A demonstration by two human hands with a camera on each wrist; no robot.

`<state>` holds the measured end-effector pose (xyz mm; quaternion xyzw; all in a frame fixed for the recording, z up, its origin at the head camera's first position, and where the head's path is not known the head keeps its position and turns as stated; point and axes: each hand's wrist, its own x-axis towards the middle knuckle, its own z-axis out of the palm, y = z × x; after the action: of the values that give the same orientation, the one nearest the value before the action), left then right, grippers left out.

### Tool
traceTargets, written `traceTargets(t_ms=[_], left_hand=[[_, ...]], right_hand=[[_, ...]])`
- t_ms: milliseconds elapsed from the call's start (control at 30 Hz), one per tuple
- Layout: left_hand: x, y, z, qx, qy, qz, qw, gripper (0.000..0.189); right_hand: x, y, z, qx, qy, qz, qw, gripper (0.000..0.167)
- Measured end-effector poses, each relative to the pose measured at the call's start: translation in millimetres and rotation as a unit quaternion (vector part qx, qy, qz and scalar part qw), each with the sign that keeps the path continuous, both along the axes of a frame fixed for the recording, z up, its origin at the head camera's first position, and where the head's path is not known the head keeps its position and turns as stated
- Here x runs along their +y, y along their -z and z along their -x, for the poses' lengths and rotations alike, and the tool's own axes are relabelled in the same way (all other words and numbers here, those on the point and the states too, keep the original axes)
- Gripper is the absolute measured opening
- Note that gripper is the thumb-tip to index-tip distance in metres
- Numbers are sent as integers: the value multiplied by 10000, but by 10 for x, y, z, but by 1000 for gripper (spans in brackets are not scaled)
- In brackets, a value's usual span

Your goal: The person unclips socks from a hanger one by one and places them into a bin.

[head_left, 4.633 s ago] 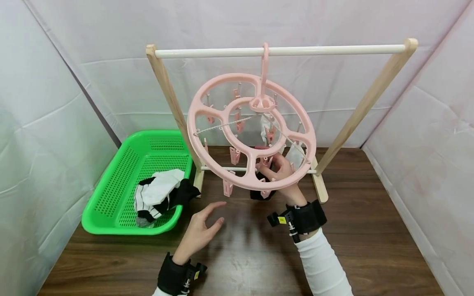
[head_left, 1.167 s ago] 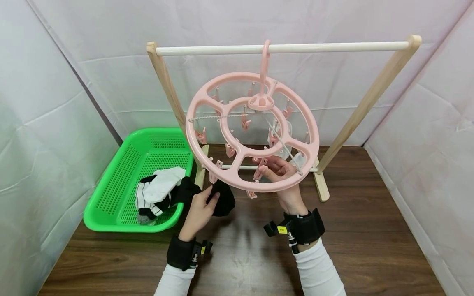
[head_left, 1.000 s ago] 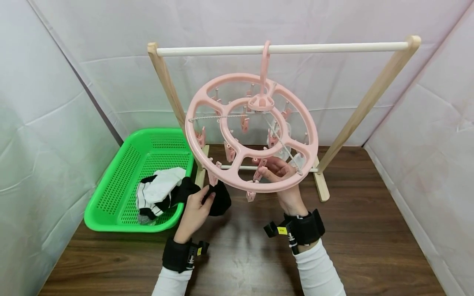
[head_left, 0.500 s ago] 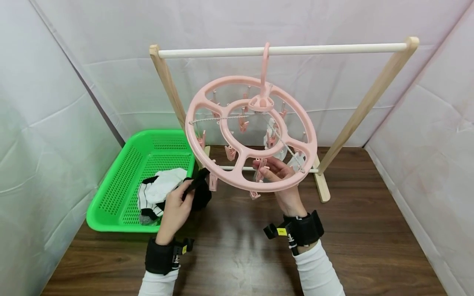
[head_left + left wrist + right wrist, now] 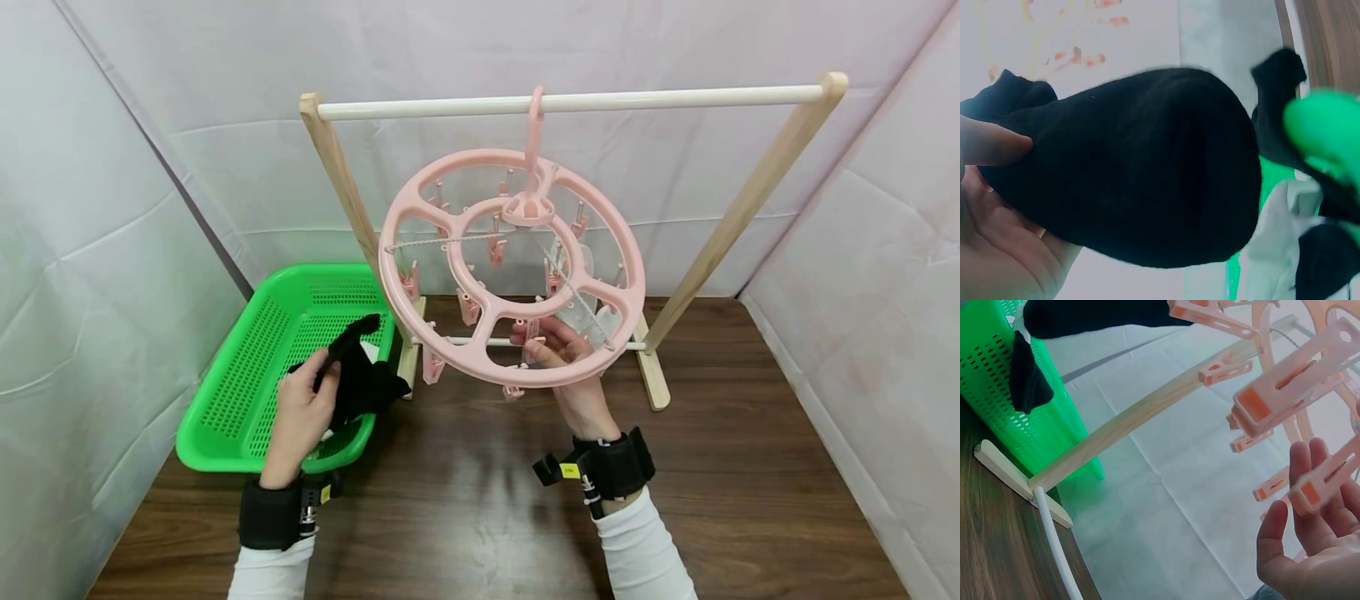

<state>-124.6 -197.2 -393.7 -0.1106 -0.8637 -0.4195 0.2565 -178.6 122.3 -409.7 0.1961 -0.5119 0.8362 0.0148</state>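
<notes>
My left hand [image 5: 302, 412] pinches a black sock [image 5: 1141, 169] between thumb and fingers, over the green basket [image 5: 217, 408]. In the left wrist view the sock spreads wide in front of the palm. My right hand [image 5: 573, 375] is under the front right of the pink round clip hanger [image 5: 510, 312], palm up with fingers loosely bent. A pink clip [image 5: 1329, 478] hangs in front of its fingers; the thumb stands apart from it in the right wrist view. Several other clips dangle from the rings. Pale white socks [image 5: 573, 312] hang at the hanger's right side.
A wooden stand with a white crossbar [image 5: 675, 98] bears the hanger by its hook. More black and white socks [image 5: 1279, 231] lie in the basket, one black sock [image 5: 1027, 375] draped over its rim. The basket sits against the stand's left foot [image 5: 411, 367] on the brown table [image 5: 750, 467].
The left hand, empty several seconds ago, took the black sock beneath the hanger and carried it left over the basket. The right hand stays under the hanger, and the black sock there is gone.
</notes>
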Motion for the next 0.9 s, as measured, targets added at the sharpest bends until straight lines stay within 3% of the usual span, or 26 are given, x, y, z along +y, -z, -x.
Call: traceTargets(t_ms=[233, 400, 533, 567, 700, 800, 900], left_hand=[[-200, -58, 5, -283, -260, -78, 9992, 18], [-290, -116, -6, -860, -339, -89, 9957, 22], [-384, -55, 45, -1185, -308, -218, 9922, 28], [-427, -22, 69, -1212, -166, -364, 9918, 28], [-756, 417, 281, -1241, -83, -625, 9903, 35], [-1045, 828, 480, -1166, -234, -507, 9916, 41], [-1189, 1008, 587, -1022, -329, -507, 9929, 41]], right_hand=[[6, 36, -4, -29, -65, -59, 10000, 53], [7, 53, -10, 66, -56, -102, 9999, 54], [11, 72, -17, 38, -75, -68, 9999, 47], [12, 77, -19, 13, -86, -64, 9999, 46], [16, 96, -25, -149, -86, -9, 9999, 49], [22, 110, -25, -254, -43, 6, 9997, 57], [34, 125, -29, -364, -16, -65, 9993, 64]])
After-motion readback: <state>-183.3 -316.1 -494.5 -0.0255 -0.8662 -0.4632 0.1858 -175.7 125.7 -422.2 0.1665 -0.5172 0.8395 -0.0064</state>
